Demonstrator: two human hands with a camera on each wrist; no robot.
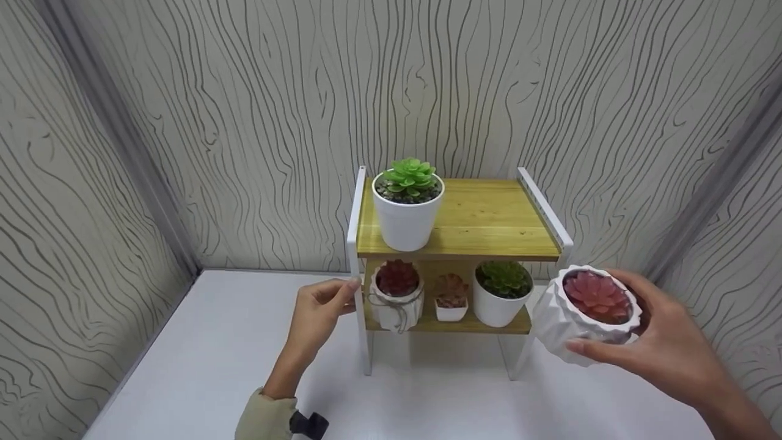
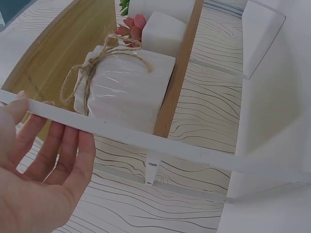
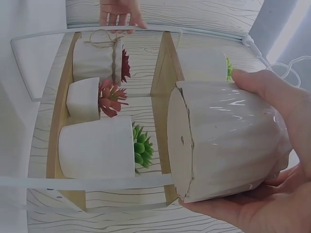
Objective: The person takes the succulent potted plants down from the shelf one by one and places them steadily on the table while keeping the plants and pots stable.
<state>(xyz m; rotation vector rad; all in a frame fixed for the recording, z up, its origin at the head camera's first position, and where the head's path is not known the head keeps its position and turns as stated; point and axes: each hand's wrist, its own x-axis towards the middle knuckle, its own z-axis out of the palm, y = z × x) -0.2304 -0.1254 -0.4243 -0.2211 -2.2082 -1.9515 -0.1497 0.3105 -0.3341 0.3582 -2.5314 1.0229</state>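
Observation:
In the head view my right hand (image 1: 672,348) grips a faceted white pot (image 1: 562,324) holding a red succulent (image 1: 597,296), lifted beside the right end of a two-tier plant shelf (image 1: 489,214). The pot's base (image 3: 180,141) faces the shelf in the right wrist view. My left hand (image 1: 321,311) holds the shelf's white left side frame (image 2: 121,133), thumb on one side and fingers on the other. On the upper board stands a white pot (image 1: 408,226) with a green succulent (image 1: 410,176), at the left.
The lower board carries a twine-tied white pot (image 1: 397,311) with a dark red succulent, a small white pot (image 1: 451,311) with a reddish one, and a white pot (image 1: 501,308) with a green one. The shelf stands on a white table (image 1: 183,354) before wood-patterned walls (image 1: 275,122).

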